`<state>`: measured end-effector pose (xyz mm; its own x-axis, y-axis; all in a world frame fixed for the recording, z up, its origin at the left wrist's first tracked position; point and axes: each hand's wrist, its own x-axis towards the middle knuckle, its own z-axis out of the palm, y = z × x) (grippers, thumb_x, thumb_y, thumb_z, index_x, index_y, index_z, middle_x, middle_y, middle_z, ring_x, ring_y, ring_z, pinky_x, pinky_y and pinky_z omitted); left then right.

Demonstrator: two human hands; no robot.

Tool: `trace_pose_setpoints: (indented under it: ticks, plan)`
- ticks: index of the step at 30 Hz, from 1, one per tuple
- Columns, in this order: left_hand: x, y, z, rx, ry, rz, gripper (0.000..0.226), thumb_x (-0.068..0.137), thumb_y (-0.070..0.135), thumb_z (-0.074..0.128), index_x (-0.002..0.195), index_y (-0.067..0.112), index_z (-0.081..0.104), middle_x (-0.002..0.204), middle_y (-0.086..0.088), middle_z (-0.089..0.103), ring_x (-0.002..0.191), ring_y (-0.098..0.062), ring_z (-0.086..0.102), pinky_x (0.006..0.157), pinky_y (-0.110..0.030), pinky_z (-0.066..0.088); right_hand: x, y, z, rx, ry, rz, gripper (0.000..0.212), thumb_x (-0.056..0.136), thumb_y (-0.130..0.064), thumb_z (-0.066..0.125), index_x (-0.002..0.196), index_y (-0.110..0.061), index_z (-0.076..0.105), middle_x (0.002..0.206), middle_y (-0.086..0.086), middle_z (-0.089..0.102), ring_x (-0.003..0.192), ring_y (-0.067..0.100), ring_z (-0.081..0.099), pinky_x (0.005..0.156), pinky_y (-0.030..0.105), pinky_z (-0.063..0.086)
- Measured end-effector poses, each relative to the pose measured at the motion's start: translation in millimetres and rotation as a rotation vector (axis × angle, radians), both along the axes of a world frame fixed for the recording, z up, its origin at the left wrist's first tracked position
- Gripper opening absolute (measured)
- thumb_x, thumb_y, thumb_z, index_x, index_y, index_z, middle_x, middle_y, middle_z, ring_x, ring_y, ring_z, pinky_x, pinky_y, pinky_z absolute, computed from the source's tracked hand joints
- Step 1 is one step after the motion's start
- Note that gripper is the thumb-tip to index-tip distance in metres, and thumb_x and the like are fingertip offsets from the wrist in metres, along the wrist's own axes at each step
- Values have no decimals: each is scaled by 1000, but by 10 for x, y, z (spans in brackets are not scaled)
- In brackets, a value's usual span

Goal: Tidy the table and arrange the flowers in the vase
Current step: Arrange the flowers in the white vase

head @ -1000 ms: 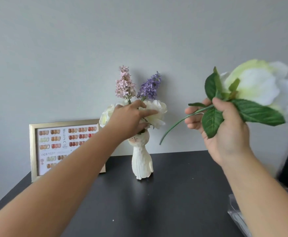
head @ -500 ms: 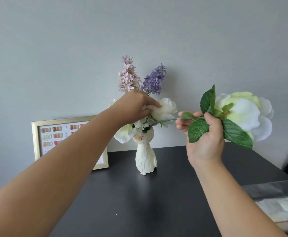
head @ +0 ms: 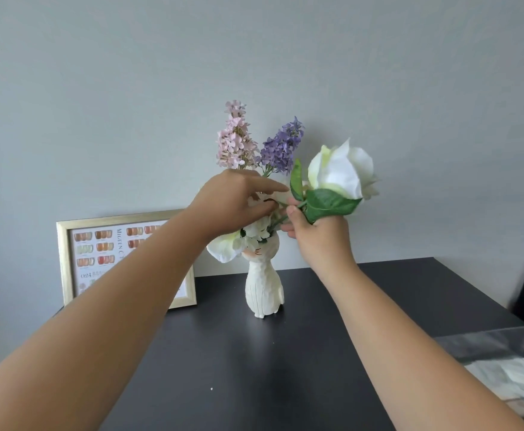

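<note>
My right hand (head: 319, 241), mid-frame, curls its fingers (head: 292, 209) round the stem of a white rose (head: 341, 172), whose stem end reaches the mouth of the vase (head: 263, 290). My left hand (head: 235, 203) rests on the blooms already in the vase, fingers loosely spread, beneath the pink (head: 234, 141) and purple sprigs (head: 282, 147). The vase stands upright on the dark counter (head: 254, 368), a frame (head: 64, 262) to its left and a clear box (head: 503, 343) at lower right.
</note>
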<state>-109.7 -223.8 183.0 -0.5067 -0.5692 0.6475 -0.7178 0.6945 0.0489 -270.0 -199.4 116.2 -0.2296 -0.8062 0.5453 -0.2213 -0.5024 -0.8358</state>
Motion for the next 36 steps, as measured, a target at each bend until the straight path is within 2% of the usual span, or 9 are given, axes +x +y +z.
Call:
trace_pose_setpoints:
  ticks: [4,9,14,18,23,26,30,33,36]
  plan:
    - [241,46,-192,-52,228,-1,44,84,53,68,124,35,67,124,7,66,114,-16,59,98,-40,46,70,48,-31,-142,158,-135,16,88,-19,66,99,-9,72,93,7,74,87,24,70,82,41,54]
    - [494,13,-377,292,268,81,88,61,63,80,140,54,41,154,6,29,145,-22,25,115,-45,26,65,83,105,-220,256,-224,26,88,-22,66,91,3,72,86,15,73,87,31,67,80,37,52]
    - [528,-116,-420,215,258,26,81,61,49,89,133,45,51,133,10,47,120,-5,47,97,-18,33,66,10,219,-113,278,-284,30,86,-24,68,64,-5,60,55,-1,58,57,20,60,50,17,37]
    - [567,-169,-443,218,302,15,56,65,36,89,112,47,61,109,16,58,100,7,53,79,0,34,140,-9,155,-58,215,-230,29,84,-19,69,66,4,62,61,12,67,58,25,64,51,29,47]
    - [658,-134,-542,234,424,-68,61,65,49,86,118,52,56,123,23,52,113,16,47,90,-12,39,21,-78,213,-18,108,-195,19,84,-23,68,73,-8,69,67,2,72,62,10,68,62,29,57]
    - [674,-59,-844,314,872,-187,61,73,55,77,127,50,48,134,24,48,122,6,50,95,-20,44,-38,-157,238,88,-58,-91,16,88,-21,64,72,-19,65,67,-3,71,65,13,72,68,42,61]
    - [462,-130,-1503,521,1347,-79,32,82,40,57,114,42,52,124,10,56,116,-12,55,93,-30,43,-15,-238,189,116,-180,-70,19,90,-16,61,72,-20,63,58,-6,68,59,13,70,65,37,60]
    - [225,-232,-1916,728,1203,40,41,87,12,62,119,32,48,125,6,55,107,-4,54,86,-23,41,-9,-264,153,84,-169,-150,21,88,-17,64,70,-7,64,60,0,66,54,13,64,56,24,54]
    - [20,-358,-2024,804,1008,81,65,78,29,75,134,31,43,128,20,49,118,-4,46,95,-27,37,21,-243,100,21,-92,-190,25,88,-18,65,67,-4,60,57,-2,59,43,-1,51,44,7,39]
